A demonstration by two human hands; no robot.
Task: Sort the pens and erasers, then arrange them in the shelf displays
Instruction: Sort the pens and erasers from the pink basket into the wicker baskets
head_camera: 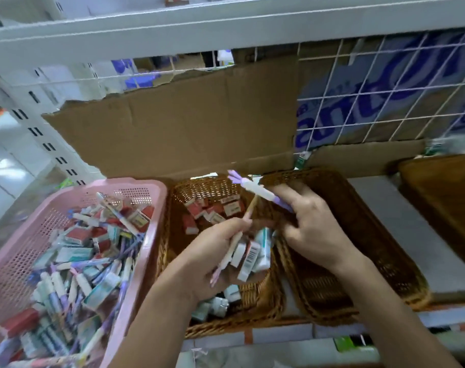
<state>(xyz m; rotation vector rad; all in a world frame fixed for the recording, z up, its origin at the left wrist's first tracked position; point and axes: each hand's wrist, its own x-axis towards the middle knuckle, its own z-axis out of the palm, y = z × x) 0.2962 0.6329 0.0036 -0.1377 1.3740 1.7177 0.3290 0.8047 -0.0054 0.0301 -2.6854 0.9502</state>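
Purple pen (pixel 260 192): pinched in right hand (pixel 316 229), above empty wicker basket (pixel 364 229). Left hand (pixel 212 251) clenched round pink pen (pixel 236 240) plus erasers (pixel 252 254), over eraser basket (pixel 265 306). Lay pen lengthwise in empty basket; drop erasers separately. Mixed stock remains in pink bin (pixel 157 208).

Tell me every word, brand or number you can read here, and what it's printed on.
Nothing reads for certain.
Big blue letters on the box at the back right: upside down, blurred.
Barcode on the eraser in the left hand: bars only, digits blurred.
Red eraser packs in the wicker basket: print too small.
Pen in the right hand: no print shows.
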